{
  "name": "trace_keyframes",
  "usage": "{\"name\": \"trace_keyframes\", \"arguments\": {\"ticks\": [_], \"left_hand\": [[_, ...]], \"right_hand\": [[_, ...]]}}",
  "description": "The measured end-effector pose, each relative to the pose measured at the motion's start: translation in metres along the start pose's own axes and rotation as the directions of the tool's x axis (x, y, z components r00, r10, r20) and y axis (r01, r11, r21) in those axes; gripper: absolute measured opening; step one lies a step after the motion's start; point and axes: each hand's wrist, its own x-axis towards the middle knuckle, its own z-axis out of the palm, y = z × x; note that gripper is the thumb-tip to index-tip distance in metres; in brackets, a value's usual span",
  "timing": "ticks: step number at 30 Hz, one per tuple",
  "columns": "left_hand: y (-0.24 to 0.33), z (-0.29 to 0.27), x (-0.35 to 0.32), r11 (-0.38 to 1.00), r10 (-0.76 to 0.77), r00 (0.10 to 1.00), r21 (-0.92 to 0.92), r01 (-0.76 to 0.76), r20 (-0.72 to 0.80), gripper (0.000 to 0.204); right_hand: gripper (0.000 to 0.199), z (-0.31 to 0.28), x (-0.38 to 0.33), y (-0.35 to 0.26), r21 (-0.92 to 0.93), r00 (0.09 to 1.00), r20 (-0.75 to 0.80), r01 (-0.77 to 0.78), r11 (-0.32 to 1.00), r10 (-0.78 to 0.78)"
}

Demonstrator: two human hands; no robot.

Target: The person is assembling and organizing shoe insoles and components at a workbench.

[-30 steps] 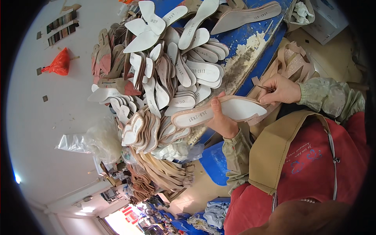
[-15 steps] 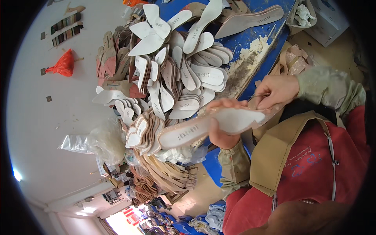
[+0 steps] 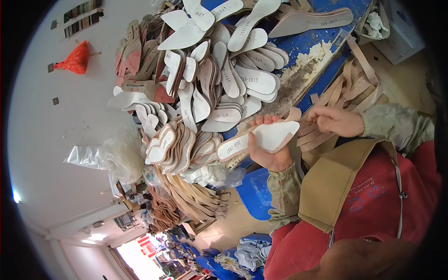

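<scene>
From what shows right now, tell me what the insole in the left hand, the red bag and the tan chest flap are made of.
Insole: probably paperboard or fibreboard; its white face is flat, matte and printed.
Red bag: likely thin plastic film, given its crisp creases and slight sheen.
Tan chest flap: smooth and dark-stitched; leather or imitation leather, I can't tell which.

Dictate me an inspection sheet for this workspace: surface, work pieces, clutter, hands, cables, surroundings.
Surface: blue-painted tabletop, scuffed, with crusty cream-coloured residue.
Work pieces: white sole-shaped insole with pink glittery edging, held; bundled beige glittery flat strips beside the tabletop.
Clutter: white sole-shaped insoles in overlapping stacks; crumpled clear plastic bag.
Hands: left hand grips the edged insole; right hand is beside the strips, fingers curled, contents unclear.
Cables: nothing seen.
Surroundings: pale grey wall, knotted red plastic bag.
</scene>
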Motion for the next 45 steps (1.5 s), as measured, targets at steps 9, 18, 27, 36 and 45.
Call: {"name": "trace_keyframes", "arguments": {"ticks": [9,18,27,36,45], "left_hand": [[-0.025,-0.002,-0.018,0.992,-0.078,0.991,-0.103,0.066,-0.11,0.024],[-0.017,-0.003,-0.013,0.997,-0.011,0.996,-0.077,0.005,-0.087,0.022],[-0.015,0.001,-0.015,0.998,-0.042,0.997,-0.041,0.039,-0.067,0.023],[-0.013,0.007,-0.016,0.993,-0.116,0.99,-0.04,0.113,-0.081,0.022],[0.0,0.0,-0.013,0.995,-0.087,0.991,0.052,0.082,0.102,0.026]], "right_hand": [[0.023,0.016,0.002,-0.013,0.7,0.903,0.077,-0.351,0.622,0.424],[0.021,0.015,-0.015,0.001,0.724,0.909,0.129,-0.359,0.589,0.395],[0.017,0.02,-0.005,0.008,0.786,0.948,0.123,-0.273,0.555,0.294],[0.017,0.022,0.006,0.009,0.742,0.968,0.089,-0.22,0.633,0.233],[0.013,0.012,0.011,0.011,0.814,0.9,0.128,-0.335,0.475,0.416]]}}
